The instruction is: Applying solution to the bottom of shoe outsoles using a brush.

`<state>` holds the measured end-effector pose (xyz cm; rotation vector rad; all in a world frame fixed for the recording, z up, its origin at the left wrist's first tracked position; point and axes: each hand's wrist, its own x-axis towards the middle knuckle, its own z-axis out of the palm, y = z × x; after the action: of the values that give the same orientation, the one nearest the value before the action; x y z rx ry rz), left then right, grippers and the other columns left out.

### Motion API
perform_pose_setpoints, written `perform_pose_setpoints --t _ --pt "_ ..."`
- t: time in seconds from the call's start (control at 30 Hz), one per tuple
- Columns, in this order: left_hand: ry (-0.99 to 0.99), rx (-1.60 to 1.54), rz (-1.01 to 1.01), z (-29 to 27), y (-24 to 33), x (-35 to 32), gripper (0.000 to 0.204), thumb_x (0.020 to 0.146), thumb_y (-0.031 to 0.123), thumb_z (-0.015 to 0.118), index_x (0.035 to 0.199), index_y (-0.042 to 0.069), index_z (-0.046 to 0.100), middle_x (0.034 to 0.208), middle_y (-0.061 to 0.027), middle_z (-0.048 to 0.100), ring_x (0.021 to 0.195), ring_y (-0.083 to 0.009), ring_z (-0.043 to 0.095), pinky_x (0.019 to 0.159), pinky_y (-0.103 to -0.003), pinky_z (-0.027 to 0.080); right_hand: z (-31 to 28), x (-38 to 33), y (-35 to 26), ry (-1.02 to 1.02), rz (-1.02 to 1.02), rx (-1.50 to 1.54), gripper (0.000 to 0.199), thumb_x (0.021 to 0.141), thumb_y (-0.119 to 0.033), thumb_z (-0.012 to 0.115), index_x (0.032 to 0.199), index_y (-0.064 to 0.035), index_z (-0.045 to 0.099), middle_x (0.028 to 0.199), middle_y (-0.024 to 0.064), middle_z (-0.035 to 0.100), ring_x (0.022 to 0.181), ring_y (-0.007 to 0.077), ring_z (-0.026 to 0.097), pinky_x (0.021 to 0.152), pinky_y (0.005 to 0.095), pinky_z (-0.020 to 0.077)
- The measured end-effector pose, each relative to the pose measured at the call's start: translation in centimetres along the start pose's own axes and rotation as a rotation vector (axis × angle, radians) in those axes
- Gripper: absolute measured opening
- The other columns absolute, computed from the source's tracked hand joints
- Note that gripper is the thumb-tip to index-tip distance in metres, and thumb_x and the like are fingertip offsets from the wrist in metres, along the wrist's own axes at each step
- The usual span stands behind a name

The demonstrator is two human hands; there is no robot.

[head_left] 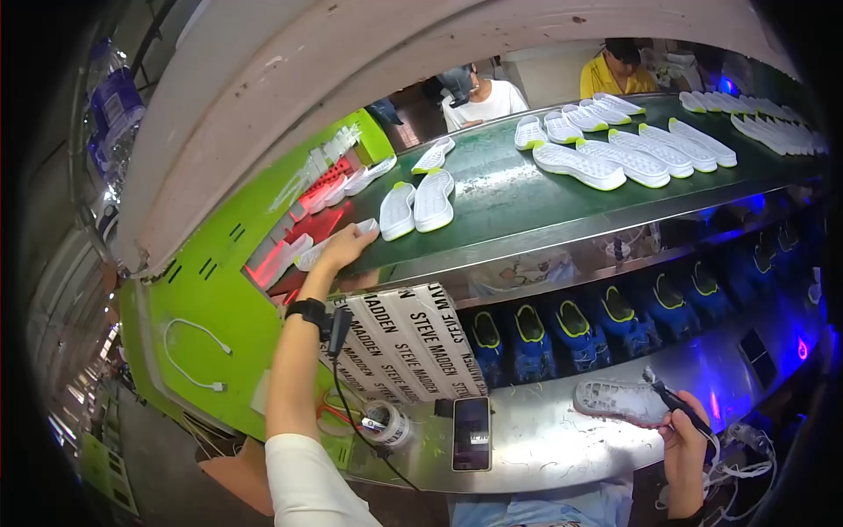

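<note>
My left hand (347, 247) reaches out to the left end of the green belt. Its fingers close around a white shoe sole (311, 257), partly covered by the hand. A pair of white soles with lime edges, one of them a near sole (433, 200), lies just right of it. Low on the right, my right hand (685, 432) grips a slim black-handled tool (689, 411) with a greyish tip; its exact kind is unclear. Under that tip a pale, translucent sole (615, 400) lies on the metal bench (544, 439), close to my right fingers.
Blue shoes (572, 329) stand in a row under the belt (492, 206), which carries several more white soles (580, 165). A printed box (408, 342), a cup of tools (386, 424) and a phone (471, 435) are nearby. Thin cables hang by both arms. Two people sit across.
</note>
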<state>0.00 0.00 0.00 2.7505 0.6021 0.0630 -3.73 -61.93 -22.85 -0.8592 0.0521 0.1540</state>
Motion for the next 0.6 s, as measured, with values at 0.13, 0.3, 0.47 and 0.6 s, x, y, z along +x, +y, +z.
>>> perform_pose_setpoints --t 0.13,0.3,0.47,0.6 --pt "0.769 0.407 -0.235 6.4 6.6 -3.0 0.058 0.077 0.039 0.062 0.118 0.001 0.052 0.143 -0.0263 0.022 0.126 -0.0495 0.026 0.095 -0.066 0.024 -1.0 -0.3 -2.1 0.008 0.017 -0.069 0.034 0.082 0.000 0.055 0.116 0.0022 0.050 0.091 0.0103 0.059 0.072 0.0134 0.059 0.059 0.0225 0.0534" --pt "0.697 0.382 -0.242 3.4 6.9 -2.9 0.064 0.071 0.033 0.067 0.124 0.002 0.049 0.140 -0.0262 0.031 0.125 -0.0445 0.035 0.097 -0.058 0.032 -1.3 -1.3 -2.7 0.121 -0.028 -0.097 0.035 0.083 -0.001 0.056 0.118 0.0020 0.051 0.087 0.0066 0.058 0.072 0.0112 0.057 0.058 0.0206 0.0511" --pt "0.241 0.179 -0.097 1.1 3.3 -1.5 0.055 0.071 0.030 0.063 0.115 -0.001 0.056 0.110 -0.0225 0.059 0.099 -0.0351 0.057 0.085 -0.037 0.044 -1.1 -1.3 -2.8 0.116 0.003 -0.067 0.036 0.084 -0.002 0.055 0.119 0.0016 0.050 0.086 0.0058 0.058 0.071 0.0103 0.057 0.057 0.0205 0.0510" --pt "0.121 0.046 -0.387 3.4 3.7 2.3 0.065 0.076 0.045 0.059 0.125 0.003 0.053 0.133 -0.0172 0.048 0.122 -0.0318 0.046 0.100 -0.038 0.036 -1.1 -2.4 -3.1 0.068 0.022 -0.066 0.038 0.084 -0.003 0.055 0.121 0.0008 0.049 0.086 0.0052 0.057 0.072 0.0101 0.056 0.057 0.0205 0.0501"
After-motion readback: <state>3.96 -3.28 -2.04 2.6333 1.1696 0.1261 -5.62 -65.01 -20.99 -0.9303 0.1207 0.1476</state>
